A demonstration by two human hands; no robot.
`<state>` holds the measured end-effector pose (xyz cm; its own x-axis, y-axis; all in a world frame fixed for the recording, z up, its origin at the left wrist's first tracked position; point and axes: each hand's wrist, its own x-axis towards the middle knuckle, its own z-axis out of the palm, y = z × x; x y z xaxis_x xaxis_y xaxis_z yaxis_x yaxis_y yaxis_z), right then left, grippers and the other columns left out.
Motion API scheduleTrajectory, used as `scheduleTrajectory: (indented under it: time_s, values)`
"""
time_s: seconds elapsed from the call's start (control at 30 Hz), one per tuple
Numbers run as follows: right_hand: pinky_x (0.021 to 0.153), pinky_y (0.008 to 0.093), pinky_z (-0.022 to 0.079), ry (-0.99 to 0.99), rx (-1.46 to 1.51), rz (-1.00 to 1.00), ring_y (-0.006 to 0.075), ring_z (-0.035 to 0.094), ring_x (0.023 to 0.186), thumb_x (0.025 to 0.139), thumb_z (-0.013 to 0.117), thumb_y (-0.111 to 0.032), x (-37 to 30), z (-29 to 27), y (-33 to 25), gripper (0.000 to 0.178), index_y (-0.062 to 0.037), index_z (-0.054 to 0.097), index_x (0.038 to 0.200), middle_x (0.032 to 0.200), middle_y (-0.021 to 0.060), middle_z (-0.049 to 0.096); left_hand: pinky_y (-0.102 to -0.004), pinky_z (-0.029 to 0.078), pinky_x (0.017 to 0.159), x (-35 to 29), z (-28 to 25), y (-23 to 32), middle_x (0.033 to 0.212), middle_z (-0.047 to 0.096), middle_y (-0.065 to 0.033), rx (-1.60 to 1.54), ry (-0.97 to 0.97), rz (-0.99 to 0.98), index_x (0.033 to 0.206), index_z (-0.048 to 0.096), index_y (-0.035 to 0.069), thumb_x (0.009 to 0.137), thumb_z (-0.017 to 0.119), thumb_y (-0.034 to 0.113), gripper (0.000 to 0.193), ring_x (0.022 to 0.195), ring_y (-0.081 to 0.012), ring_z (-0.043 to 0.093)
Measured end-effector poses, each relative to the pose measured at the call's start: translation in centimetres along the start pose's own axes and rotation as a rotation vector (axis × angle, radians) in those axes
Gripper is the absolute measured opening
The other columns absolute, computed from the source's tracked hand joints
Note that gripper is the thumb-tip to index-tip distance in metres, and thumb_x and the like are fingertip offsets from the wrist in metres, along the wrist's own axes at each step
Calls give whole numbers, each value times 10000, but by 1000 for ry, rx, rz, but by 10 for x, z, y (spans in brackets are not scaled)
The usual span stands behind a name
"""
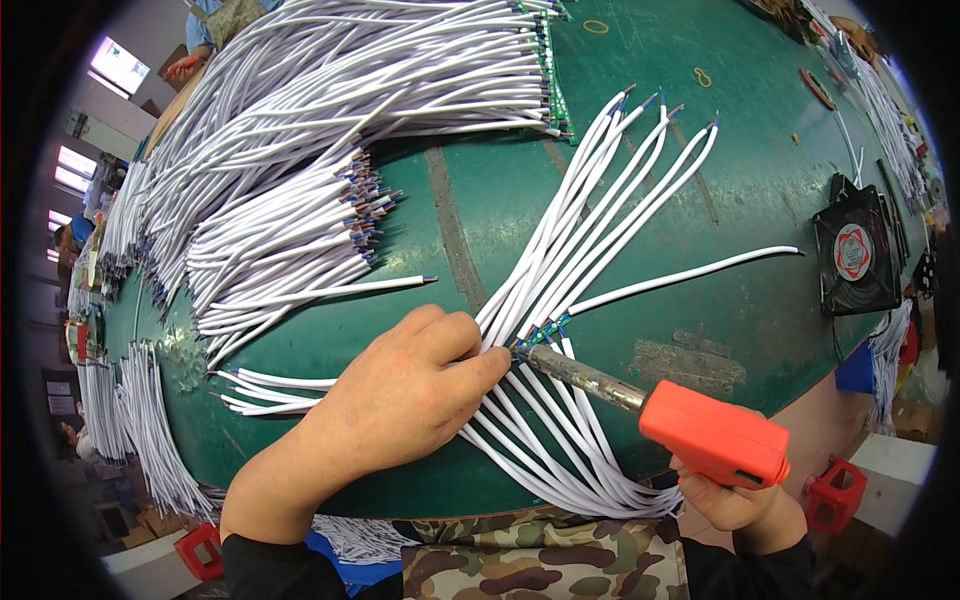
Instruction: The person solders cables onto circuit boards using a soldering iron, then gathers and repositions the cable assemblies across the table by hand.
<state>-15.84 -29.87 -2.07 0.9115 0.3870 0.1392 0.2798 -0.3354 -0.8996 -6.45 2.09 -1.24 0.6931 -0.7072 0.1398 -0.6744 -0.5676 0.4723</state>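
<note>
My left hand [415, 385] is closed in a pinch beside a small green circuit board strip [545, 330]. White cables [280, 385] run into its grip from the left; their ends under my fingers are mostly hidden. My right hand [725, 505] is wrapped round the handle of a red soldering gun [710, 430]. The gun's metal barrel [590, 378] points left, and its tip is at the board, close to my left fingertips. More white cables [600, 210] with bare coloured wire ends fan out beyond the board, and others curve toward me below it.
A large pile of white cables [330, 90] covers the far left of the green table [470, 220], with a shorter bundle [280, 240] before it. To the right stands a black fan [855, 255]. Rubber bands [703, 77] lie at the back. Another person's hand [183, 66] is far left.
</note>
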Motion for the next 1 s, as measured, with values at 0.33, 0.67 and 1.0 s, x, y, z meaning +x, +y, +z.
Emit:
scheduleTrajectory:
  time_s: [0.33, 0.67, 1.0]
  values:
    - [653, 354, 558, -34, -36, 17, 311, 683, 743, 769, 755, -193, -1, -4, -3, 353, 1, 679, 1053, 944, 140, 689, -390, 479, 699, 0, 0, 2, 861, 556, -83, 5, -2, -12, 1033, 669, 55, 719, 689, -14, 322, 784, -283, 564]
    - [649, 346, 549, -37, -6, 42, 308, 677, 738, 773, 756, -181, 2, -4, -6, 345, 5, 679, 1054, 946, 147, 688, -390, 494, 720, 1, -2, 2, 905, 533, -90, 35, -47, 2, 1051, 650, 67, 798, 671, 65, 254, 839, -285, 556]
    - [705, 341, 560, 19, 21, -3, 308, 697, 807, 774, 751, -132, -2, 2, -2, 373, 28, 661, 1098, 1005, 155, 689, -390, 495, 717, 1, -3, 3, 908, 538, -90, 30, -48, -3, 1044, 651, 66, 797, 667, 58, 247, 837, -288, 558]
